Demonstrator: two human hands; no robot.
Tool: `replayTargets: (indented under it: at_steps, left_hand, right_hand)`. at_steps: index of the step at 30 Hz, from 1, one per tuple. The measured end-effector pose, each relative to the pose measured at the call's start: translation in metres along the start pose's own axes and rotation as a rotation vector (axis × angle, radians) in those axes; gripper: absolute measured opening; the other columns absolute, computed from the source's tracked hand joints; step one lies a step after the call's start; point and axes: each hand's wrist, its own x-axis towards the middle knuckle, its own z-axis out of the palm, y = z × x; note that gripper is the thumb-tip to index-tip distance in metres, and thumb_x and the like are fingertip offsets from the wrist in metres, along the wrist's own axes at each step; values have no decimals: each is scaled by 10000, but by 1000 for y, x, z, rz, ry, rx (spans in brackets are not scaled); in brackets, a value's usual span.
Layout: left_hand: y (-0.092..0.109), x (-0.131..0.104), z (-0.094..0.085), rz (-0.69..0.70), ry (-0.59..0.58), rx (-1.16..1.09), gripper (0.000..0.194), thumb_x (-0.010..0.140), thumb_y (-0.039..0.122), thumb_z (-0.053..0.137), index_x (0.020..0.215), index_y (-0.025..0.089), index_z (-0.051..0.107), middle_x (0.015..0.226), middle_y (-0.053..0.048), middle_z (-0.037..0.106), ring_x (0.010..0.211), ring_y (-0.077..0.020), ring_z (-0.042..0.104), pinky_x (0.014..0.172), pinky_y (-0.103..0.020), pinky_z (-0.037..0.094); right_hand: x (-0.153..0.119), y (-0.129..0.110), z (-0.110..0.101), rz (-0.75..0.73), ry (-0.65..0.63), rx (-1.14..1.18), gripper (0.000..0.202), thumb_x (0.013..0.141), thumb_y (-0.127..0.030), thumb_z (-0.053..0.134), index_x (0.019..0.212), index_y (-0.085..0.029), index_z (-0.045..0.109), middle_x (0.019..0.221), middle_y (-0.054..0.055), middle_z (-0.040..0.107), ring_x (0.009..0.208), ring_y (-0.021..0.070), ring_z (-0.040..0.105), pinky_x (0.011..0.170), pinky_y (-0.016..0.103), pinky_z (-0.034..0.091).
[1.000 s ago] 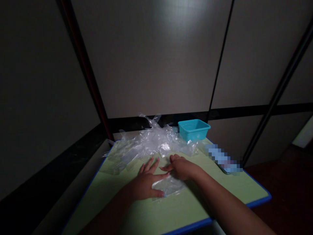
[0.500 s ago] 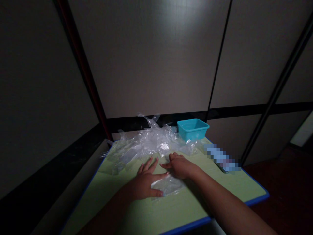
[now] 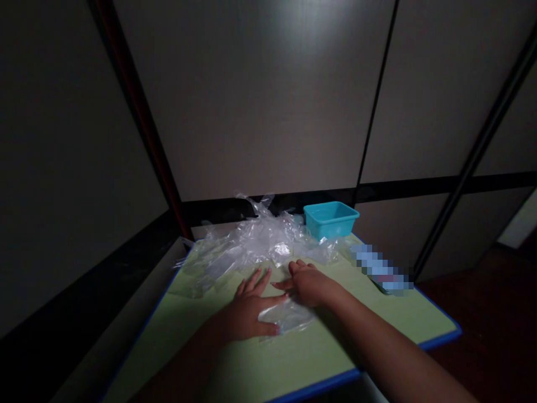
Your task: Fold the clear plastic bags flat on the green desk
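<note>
A thin piece of clear plastic film point(image 3: 296, 318) lies on the table under my hands, partly covered by them. Spread over its left edge, my left hand point(image 3: 247, 313) rests with fingers apart and the thumb on the film. My right hand point(image 3: 310, 284) lies palm down over the far side of the film, thumb stretched toward the left hand and the other fingers bent a little. Nothing shows in its grip, though its palm side is hidden. Just beyond both hands sits a loose pile of crumpled clear plastic point(image 3: 260, 238), some ends finger-shaped.
The pale green table point(image 3: 403, 319) has a blue edge. At its back right stands a turquoise plastic basket point(image 3: 331, 226). A flat, blurred-out object point(image 3: 381, 271) lies along the right side. Cabinet panels point(image 3: 268, 112) rise right behind the table.
Hardly anything differs. Both hands keep their place on the film, with the right thumb shifted slightly to the left, and the view has tilted a touch.
</note>
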Motion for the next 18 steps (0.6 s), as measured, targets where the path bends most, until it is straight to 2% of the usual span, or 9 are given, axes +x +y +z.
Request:
replayTargets:
  at_steps: [8,13,18]
  left_hand:
    - [0,0,0,8,-4,8,766,670,752,486,1334,397,348,1499,-4,-100,1327,-391,-151,1043,-585,62]
    - [-1,0,0,18,-11,0,754,671,757,476,1333,427,327,1490,-22,-142,1322,-395,-160,1031,-600,54]
    - [0,0,0,13,-4,0,741,675,756,473,1329,443,321,1491,-16,-140,1320,-399,-157,1028,-606,53]
  right_hand:
    - [-3,0,-9,-4,-7,0,395,824,-317,508,1216,-325,552,979,86,473,979,257,418,823,369,343]
    - [-5,2,-13,-10,-65,-16,340,809,-307,515,1135,-324,611,985,93,483,971,270,426,802,376,358]
    - [-5,0,-12,-7,-44,7,353,804,-319,520,1146,-308,606,1002,95,484,967,263,434,791,359,366]
